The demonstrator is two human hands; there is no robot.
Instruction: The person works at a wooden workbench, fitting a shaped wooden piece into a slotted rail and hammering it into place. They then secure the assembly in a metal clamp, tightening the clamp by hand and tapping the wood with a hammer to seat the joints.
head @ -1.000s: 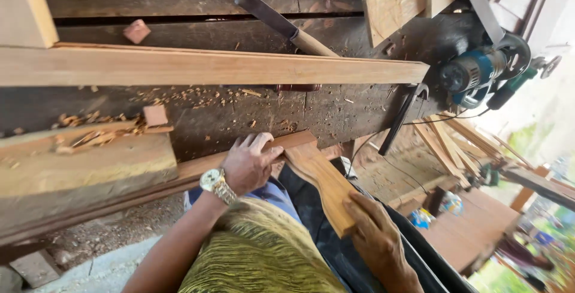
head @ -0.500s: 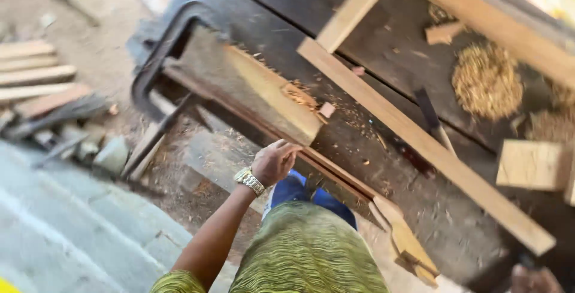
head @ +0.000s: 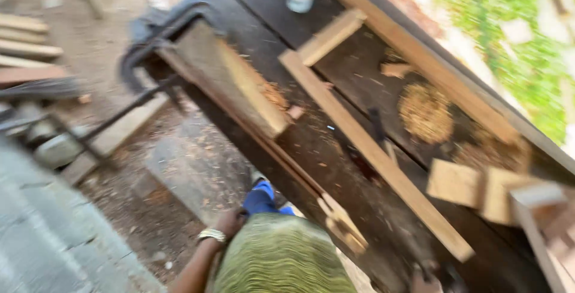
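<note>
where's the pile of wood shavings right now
In the head view the pile of wood shavings lies right of centre on the dark workbench, between the two long wooden planks, above the square wood blocks.

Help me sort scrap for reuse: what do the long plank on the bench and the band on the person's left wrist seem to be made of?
Long plank: bare, unfinished wood, judging by its pale tan, matte face and square edges. Band: probably metal, pale and shiny, though blur leaves that open.

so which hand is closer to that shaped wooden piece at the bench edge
Left, going by what shows. The left hand, with a wristwatch, hangs by the knee just left of the shaped wooden piece. The right hand is barely in frame, farther off to its lower right.
</note>
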